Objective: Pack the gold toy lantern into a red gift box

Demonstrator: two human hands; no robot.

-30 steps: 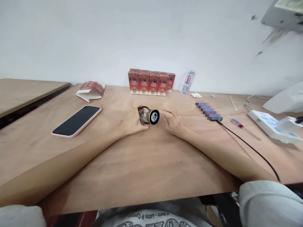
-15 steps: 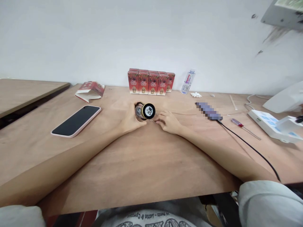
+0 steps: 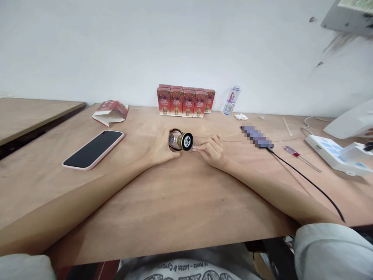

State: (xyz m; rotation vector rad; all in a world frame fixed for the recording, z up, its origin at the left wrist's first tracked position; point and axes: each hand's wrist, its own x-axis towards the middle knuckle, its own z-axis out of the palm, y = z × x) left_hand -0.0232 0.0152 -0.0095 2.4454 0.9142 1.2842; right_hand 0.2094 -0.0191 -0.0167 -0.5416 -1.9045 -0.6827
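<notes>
My left hand [image 3: 161, 148] is wrapped round a small lantern-like ornament [image 3: 176, 140] with a clear body and a black and gold base. The ornament lies on its side in the grip, its round base [image 3: 187, 141] facing right and towards me. Just to the right of the base is my right hand [image 3: 212, 150], its thumb and forefinger pinched together near the rim. A thin, wire-like strand shows by those fingertips; what exactly they hold is too small to make out.
Red printed boxes [image 3: 182, 102] stand by the wall, with a plastic bottle [image 3: 231, 100] beside them. Left lie a phone [image 3: 93, 149] and an opened red box [image 3: 111, 111]. Right are a blurred-out device [image 3: 257, 137] with a black cable, a screwdriver [image 3: 302, 158] and a white power strip [image 3: 338, 154].
The ornament's base has turned and shifted slightly to the right. My right hand has moved a little right, with its fingers in a different curl.
</notes>
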